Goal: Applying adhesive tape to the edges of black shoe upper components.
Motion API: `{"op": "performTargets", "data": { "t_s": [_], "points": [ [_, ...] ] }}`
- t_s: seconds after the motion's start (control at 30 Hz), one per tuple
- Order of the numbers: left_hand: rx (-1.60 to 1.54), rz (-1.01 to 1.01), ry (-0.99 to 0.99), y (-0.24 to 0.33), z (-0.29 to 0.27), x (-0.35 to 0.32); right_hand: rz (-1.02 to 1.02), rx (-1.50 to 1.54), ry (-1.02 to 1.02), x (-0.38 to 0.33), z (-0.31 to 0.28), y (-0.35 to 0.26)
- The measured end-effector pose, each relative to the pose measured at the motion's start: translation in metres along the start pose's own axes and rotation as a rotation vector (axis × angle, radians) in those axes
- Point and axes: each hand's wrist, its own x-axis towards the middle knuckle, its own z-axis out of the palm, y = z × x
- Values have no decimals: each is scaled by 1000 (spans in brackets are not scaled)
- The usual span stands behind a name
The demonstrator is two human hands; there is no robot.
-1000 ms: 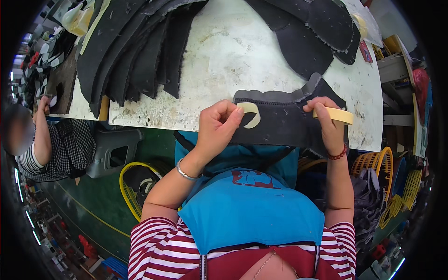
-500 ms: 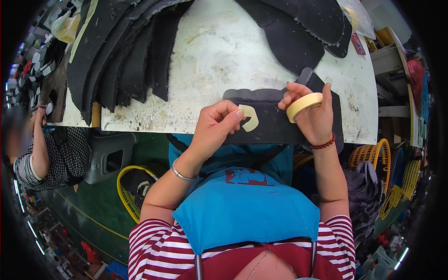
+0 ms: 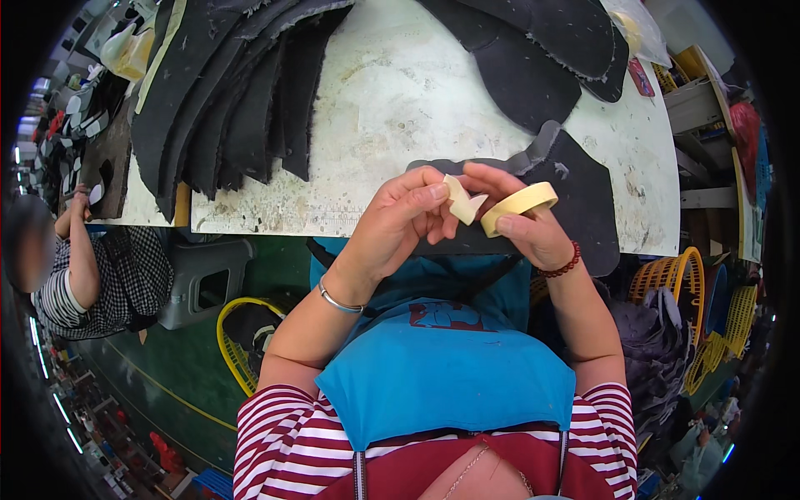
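Note:
Between thumb and fingers, my left hand (image 3: 407, 215) pinches a torn strip of pale yellow masking tape (image 3: 463, 200), which is bent and partly folded. My right hand (image 3: 533, 225) holds a roll of the same tape (image 3: 527, 201), its thumb against the near rim of the ring. The two hands are close together, with the strip just left of the roll. Beneath them a dark fabric piece (image 3: 583, 200) with a wavy grey edge lies at the table's front edge. The hands hide part of it.
A fanned stack of dark fabric pieces (image 3: 237, 100) covers the left of the white table (image 3: 400, 92); more dark pieces (image 3: 533, 58) lie at the far right. Yellow baskets (image 3: 237, 342) stand on the floor. Another person (image 3: 79, 250) sits at the left.
My right hand has moved left and turned, bringing the roll beside the strip. My left hand has shifted slightly right, and the strip, curled before, now looks folded.

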Motion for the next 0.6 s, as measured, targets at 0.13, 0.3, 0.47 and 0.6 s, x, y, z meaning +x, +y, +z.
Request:
{"op": "performTargets", "data": {
  "t_s": [0.13,0.3,0.47,0.6],
  "points": [
    [177,4,7,2,-4,-1,44,-3,-28,3,7,-1],
    [233,20,104,1,-4,-2,-12,-98,66,1,7,0],
    [488,147,130,-4,-6,-4,29,-132,202,-2,1,5],
    [573,139,200,-2,-7,-9,-3,-239,291,-3,4,7]
  ]
}}
